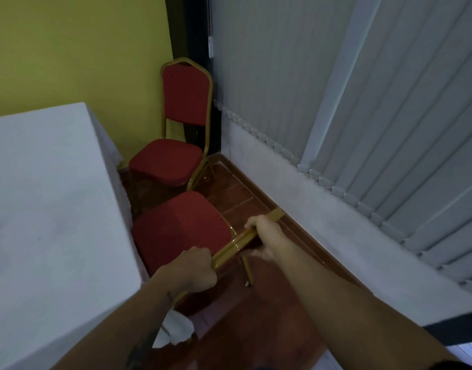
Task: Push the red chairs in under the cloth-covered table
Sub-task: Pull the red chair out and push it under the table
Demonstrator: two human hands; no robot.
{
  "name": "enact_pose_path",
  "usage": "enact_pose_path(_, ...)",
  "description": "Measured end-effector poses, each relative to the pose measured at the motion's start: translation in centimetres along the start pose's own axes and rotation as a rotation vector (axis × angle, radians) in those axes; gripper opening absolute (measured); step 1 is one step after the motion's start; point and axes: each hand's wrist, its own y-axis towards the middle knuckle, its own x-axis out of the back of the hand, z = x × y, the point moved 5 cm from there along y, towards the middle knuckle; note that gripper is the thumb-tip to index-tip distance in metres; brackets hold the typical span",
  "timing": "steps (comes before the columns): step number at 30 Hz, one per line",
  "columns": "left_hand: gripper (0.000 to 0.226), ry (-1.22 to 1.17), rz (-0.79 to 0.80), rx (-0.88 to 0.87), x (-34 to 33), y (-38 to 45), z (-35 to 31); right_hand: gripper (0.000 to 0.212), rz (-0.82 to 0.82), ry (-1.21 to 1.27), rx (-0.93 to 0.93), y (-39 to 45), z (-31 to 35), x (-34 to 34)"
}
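Observation:
A red chair with a gold frame [176, 225] stands just below me, its seat partly tucked under the edge of the white cloth-covered table [50, 209]. My left hand [195, 271] grips the near end of its gold backrest bar. My right hand [264, 233] grips the same bar farther along. A second red chair [165, 161] stands beyond it in the corner, its seat front near the tablecloth and its back upright against the wall.
A yellow wall [82, 49] closes the far side. Grey vertical blinds [363, 116] and a low grey wall run along the right. A narrow strip of red tiled floor [256, 316] lies between table and wall. Tablecloth hangs near my left forearm.

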Motion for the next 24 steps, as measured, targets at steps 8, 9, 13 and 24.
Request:
enact_pose_path(8, 0.033, 0.098, -0.02, 0.0, 1.5, 0.8, -1.4, 0.016, 0.026, 0.021, 0.063, 1.1, 1.9, -0.2)
enact_pose_path(9, 0.028, 0.121, -0.017, -0.003, 1.8, 1.1, -2.0, 0.017, 0.028, 0.021, 0.07, 1.5, 2.3, 0.0)
enact_pose_path(13, 0.016, 0.158, -0.036, 0.013, 2.9, 2.7, -5.2, 0.012, 0.035, -0.02, 0.104, 3.4, 4.6, 2.1)
enact_pose_path(24, 0.025, 0.015, -0.028, 0.164, 2.6, 7.1, -15.9, 0.004, 0.188, -0.16, 0.1, 10.1, 10.9, 10.2)
